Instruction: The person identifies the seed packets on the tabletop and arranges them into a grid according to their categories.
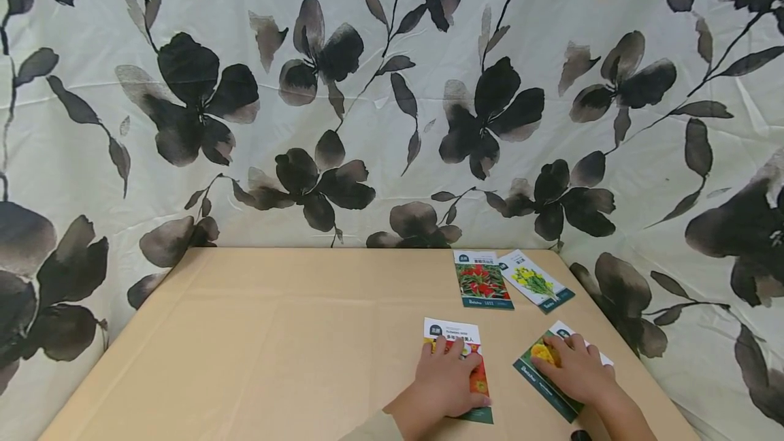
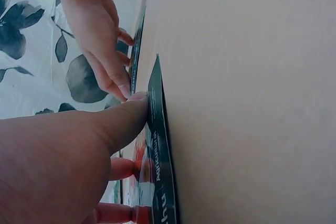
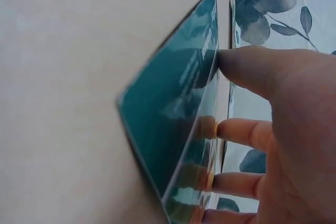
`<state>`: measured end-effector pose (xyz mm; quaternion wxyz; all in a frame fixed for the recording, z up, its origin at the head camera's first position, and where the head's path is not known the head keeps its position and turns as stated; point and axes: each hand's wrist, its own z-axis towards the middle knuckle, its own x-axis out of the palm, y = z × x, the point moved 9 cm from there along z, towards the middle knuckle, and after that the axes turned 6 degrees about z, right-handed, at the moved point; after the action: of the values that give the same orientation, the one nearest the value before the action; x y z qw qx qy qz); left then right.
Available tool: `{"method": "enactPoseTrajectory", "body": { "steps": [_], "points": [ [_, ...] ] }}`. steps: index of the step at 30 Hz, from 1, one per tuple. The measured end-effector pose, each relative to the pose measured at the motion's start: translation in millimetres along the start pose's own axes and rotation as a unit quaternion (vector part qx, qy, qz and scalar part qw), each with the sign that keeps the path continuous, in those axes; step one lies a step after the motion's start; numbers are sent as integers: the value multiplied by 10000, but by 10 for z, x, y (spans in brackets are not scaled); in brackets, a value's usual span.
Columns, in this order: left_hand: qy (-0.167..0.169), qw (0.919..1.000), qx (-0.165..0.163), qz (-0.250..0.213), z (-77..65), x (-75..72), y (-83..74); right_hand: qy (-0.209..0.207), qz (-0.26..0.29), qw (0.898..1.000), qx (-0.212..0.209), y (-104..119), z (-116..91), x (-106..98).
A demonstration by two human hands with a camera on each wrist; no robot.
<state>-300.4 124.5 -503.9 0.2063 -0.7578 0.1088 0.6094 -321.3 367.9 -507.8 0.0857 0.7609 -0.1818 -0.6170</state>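
Observation:
My left hand (image 1: pixel 444 380) rests on a seed packet (image 1: pixel 480 417) with red and orange flowers and a dark green bottom band. In the left wrist view, the thumb and fingertips touch the face of this packet, which lies on the table. To its right, my right hand (image 1: pixel 578 369) presses a tilted seed packet (image 1: pixel 542 386) with yellow flowers. The right wrist view shows its teal band (image 3: pixel 173 103) and the spread fingers (image 3: pixel 244 135) touching its glossy face. Both hands partly cover the packets' pictures.
Farther back on the tan table (image 1: pixel 245 346) lie a red-flower packet (image 1: pixel 484 281) and a yellow-flower packet (image 1: pixel 535 281), set at an angle near the right edge. A small black object (image 1: pixel 580 435) shows beside the right wrist. A floral cloth (image 1: pixel 404 107) hangs behind.

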Motion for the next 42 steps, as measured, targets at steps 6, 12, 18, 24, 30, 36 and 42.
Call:
{"method": "enactPoseTrajectory", "body": {
  "steps": [6,12,18,24,30,36,42],
  "points": [
    [-19,10000,24,-46,-23,-14,43,-2,8,10000,-30,-2,6,0],
    [-69,10000,37,39,-45,-57,89,3,34,10000,-8,-6,7,3],
    [-76,9999,60,-62,-78,-86,151,12,58,10000,18,-5,3,6],
    [-151,9998,107,112,-115,-99,201,36,63,10000,62,-16,4,17],
    [-255,9989,151,366,-145,-131,245,4,43,10000,69,-18,5,8],
    [-313,9982,269,433,-200,-157,285,-7,15,10000,43,-19,5,6],
    [-334,9978,280,500,-252,-156,336,18,30,10000,46,-13,-8,5]
  ]
}}
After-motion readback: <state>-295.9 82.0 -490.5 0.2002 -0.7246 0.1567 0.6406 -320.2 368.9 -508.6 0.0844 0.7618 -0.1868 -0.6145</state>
